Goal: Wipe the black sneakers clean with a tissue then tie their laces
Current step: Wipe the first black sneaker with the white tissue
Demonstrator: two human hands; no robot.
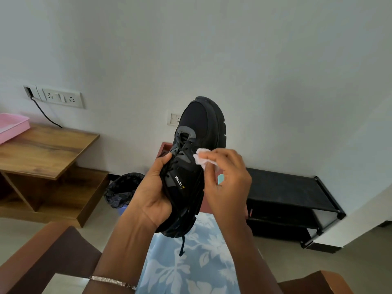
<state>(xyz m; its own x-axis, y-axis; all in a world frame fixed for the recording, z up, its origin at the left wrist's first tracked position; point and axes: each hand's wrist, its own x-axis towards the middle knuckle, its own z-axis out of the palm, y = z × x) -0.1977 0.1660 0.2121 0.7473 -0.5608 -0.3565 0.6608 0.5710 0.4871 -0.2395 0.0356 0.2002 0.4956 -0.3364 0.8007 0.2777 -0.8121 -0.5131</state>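
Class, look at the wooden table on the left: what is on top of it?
A pink tray sits on the wooden table at its far left corner, partly cut off by the picture's edge. Whatever the tray holds cannot be seen from here.

Soft, even daylight, faint shadows, sharp focus, wide-angle bending at the edges.

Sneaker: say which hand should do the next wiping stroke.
The right hand. It already pinches the tissue against the black sneaker's side, by the laces. The left hand is wrapped around the sneaker, holding it up.
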